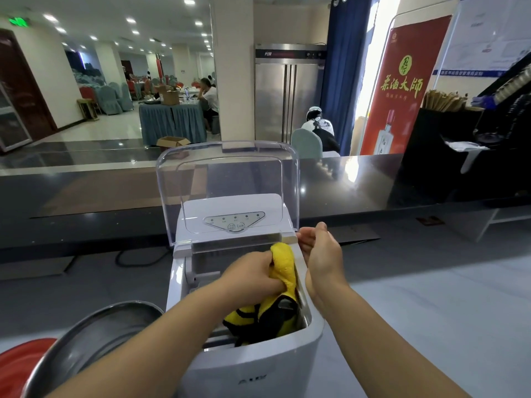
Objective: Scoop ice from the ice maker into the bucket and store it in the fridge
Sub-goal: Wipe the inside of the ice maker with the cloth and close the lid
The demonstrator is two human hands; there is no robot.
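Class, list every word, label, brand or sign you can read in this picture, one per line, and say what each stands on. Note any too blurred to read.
"茶酒大師": yellow characters on the red banner.
Round green emblem above them: characters unreadable.
Small line below them: too small.
Bottle label on the banner: blurred.
Steel cabinet top panel: brand mark unreadable.
Ice maker front logo and control panel labels: too small.
Green exit sign: blurred.
White wall notices: unreadable.

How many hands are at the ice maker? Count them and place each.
2. The left hand grips a yellow cloth inside the ice maker opening; the right hand rests at its right rim by the raised lid.
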